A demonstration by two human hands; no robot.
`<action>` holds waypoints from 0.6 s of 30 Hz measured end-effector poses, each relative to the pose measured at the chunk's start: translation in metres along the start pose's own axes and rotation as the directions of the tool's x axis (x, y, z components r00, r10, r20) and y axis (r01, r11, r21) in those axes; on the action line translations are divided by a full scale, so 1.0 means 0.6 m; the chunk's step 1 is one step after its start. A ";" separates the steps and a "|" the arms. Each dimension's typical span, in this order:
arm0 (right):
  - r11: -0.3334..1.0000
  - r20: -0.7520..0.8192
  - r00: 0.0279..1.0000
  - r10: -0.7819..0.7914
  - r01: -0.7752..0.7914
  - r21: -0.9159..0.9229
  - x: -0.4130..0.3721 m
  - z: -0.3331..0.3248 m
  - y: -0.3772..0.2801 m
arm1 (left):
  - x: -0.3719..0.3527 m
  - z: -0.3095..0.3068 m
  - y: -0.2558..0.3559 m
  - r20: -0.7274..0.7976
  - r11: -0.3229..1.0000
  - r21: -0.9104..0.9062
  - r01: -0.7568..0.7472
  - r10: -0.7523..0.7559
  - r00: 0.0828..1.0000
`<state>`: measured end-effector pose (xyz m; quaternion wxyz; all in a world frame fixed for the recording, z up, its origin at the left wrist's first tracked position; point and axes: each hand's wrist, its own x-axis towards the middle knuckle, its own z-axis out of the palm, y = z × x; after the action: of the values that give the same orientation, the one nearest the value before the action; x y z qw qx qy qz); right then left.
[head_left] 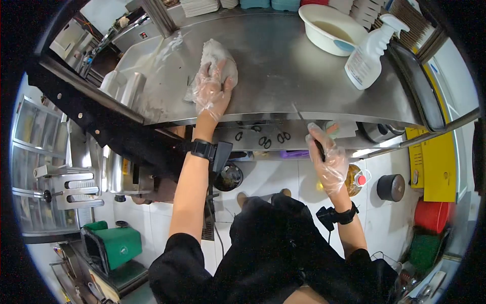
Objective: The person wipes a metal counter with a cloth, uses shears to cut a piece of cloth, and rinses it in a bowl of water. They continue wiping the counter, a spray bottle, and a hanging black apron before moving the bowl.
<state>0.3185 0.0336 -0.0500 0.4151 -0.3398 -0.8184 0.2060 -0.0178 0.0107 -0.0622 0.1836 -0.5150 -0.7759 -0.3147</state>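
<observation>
On the steel counter [276, 55], a bunched white cloth [216, 49] lies under my left hand [211, 93], which wears a clear plastic glove. The fingers curl over and grip the cloth. My right hand [328, 159], also gloved, is at the counter's front edge. It is closed around a narrow-bladed tool [299, 112] with a black handle, the thin metal blade pointing up and away over the edge. Most of the handle is hidden in the palm. Several scissors [265, 142] with black handles lie on the shelf below, between my hands.
A white spray bottle [365, 61] and a cream basin [330, 34] holding cloudy liquid stand at the right rear. Two metal containers [124, 90] sit at the left. An oil jug [356, 180] and a black bin [229, 176] are on the floor below.
</observation>
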 end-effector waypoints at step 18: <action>0.996 0.138 0.988 -0.066 0.056 0.072 0.023 0.032 -0.022 | -0.008 0.007 -0.004 -0.102 0.998 0.002 -0.055 0.055 0.993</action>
<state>0.2918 0.0336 -0.0454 0.3738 -0.2851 -0.8482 0.2441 -0.0178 0.0093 -0.0689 0.2312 -0.5196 -0.7509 -0.3357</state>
